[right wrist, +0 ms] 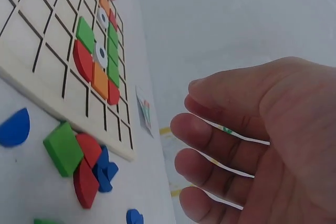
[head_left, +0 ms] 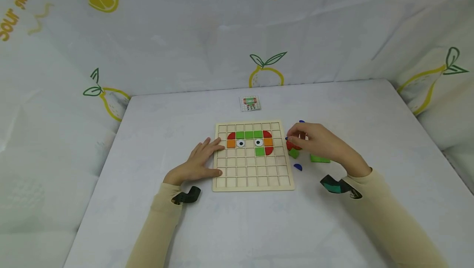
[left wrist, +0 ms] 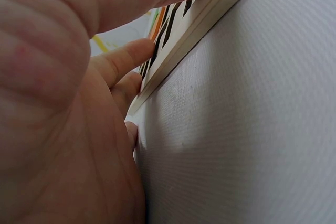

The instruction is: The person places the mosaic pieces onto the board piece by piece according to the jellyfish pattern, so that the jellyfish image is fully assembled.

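A wooden grid board [head_left: 240, 172] lies on the table. Toward its far side sit several green squares [head_left: 249, 135], red quarter-round pieces [head_left: 269, 151], two orange squares [head_left: 268, 141] and two eye pieces [head_left: 240, 143]. My left hand [head_left: 196, 163] rests along the board's left edge, fingers spread, fingertips and thumb on the rim. To the right of the board, my right hand [head_left: 318, 140] hovers above loose pieces. Its fingers are loosely bent, and the right wrist view shows nothing between thumb and fingers. Under it are red pieces [right wrist: 86, 182], a green piece [right wrist: 64, 149] and blue pieces [right wrist: 104, 170].
A small picture card [head_left: 249, 103] lies beyond the board. A blue half-round piece [head_left: 298, 167] and a green piece [head_left: 320, 158] lie right of the board, near the right wrist. A white cloth with lemon prints [head_left: 177, 33] hangs behind the table.
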{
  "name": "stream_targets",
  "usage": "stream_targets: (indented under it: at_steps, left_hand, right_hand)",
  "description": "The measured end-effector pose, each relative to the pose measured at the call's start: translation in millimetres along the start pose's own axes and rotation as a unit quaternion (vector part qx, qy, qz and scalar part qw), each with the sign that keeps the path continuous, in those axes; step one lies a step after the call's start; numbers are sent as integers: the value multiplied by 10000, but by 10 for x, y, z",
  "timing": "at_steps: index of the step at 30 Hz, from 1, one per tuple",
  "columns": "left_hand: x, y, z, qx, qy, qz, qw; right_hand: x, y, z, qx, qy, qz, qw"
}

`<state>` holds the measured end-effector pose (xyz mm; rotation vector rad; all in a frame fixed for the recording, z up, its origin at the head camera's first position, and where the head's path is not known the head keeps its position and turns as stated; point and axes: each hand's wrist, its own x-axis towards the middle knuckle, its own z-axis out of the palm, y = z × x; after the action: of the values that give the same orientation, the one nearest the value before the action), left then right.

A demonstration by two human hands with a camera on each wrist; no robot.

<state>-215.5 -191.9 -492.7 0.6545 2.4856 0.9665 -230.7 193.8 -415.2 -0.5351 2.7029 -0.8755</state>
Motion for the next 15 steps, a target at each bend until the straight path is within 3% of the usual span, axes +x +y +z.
stream_targets:
  at_steps: [9,15]
  left_hand:
    - [-4,14,2,-11,-7,-49,10000]
    - [3,9,6,-16,-12,-65,10000]
  right_hand:
    - [-338,278,-199,-171,191,377,9990]
    - [-478,458,-207,-302,125,652,9973]
